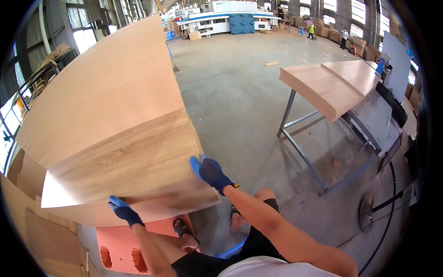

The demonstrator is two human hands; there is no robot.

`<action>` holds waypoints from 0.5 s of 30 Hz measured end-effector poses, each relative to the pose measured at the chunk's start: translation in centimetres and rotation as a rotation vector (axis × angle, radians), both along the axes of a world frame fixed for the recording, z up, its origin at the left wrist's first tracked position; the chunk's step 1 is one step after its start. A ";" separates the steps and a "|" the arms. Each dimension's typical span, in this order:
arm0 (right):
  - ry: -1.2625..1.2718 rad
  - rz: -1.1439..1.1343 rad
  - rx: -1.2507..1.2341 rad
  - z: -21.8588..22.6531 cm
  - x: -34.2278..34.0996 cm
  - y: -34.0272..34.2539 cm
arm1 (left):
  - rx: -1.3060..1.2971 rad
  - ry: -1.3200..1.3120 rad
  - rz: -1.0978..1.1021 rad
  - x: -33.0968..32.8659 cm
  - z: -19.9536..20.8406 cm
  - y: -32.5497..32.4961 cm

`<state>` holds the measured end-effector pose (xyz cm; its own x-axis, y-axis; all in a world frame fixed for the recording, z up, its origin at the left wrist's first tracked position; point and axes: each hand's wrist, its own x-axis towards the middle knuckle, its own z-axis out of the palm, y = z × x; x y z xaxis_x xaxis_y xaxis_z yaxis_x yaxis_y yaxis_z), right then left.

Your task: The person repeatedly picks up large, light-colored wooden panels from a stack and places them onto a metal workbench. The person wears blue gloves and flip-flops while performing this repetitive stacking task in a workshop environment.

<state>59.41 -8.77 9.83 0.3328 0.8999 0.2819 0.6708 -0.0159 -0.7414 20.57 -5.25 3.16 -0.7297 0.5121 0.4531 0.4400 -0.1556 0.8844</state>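
A wood-grain sheet (124, 154) lies over the near end of a tall stack of large plain tan sheets (110, 87). Its near left corner catches bright light. My left hand (125, 212), in a blue and dark glove, grips the sheet's near edge; the underside of the fingers is hidden. At the right edge, close to the near right corner, my right hand (210, 173) has hold of the same sheet, gloved alike. Below the near edge, more sheet surface (175, 203) shows between my hands and my legs.
A red-orange plastic platform (120, 249) sits under my left foot. To the right stand a metal-legged table (300, 154) with stacked tan boards (323, 85) and a round-based stand (367, 212) with black cable. Far back are a long white machine (212, 23) and people.
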 end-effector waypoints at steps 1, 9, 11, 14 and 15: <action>0.050 -0.001 0.049 -0.1 -0.2 -0.2 | 0.124 0.022 -0.019 1.7 -0.6 -0.5; 0.128 0.047 0.074 -0.7 -0.7 -8.4 | -0.330 -0.543 -0.318 6.3 -5.8 -1.5; 0.105 0.084 0.093 -2.1 -1.0 -11.1 | -0.349 -0.533 -0.396 8.4 -3.2 -3.4; 0.207 0.302 0.112 -6.9 -2.1 -15.3 | -0.396 -0.473 -0.538 12.9 4.7 -10.0; 0.180 0.300 0.096 -9.1 -2.7 -16.7 | -0.421 -0.429 -0.577 14.2 7.9 -13.5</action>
<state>56.76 -25.47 0.70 0.1099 0.9374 0.3305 0.4940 0.2370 -0.8365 34.77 -18.72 11.03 -0.3663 0.9231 -0.1174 0.0040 0.1277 0.9918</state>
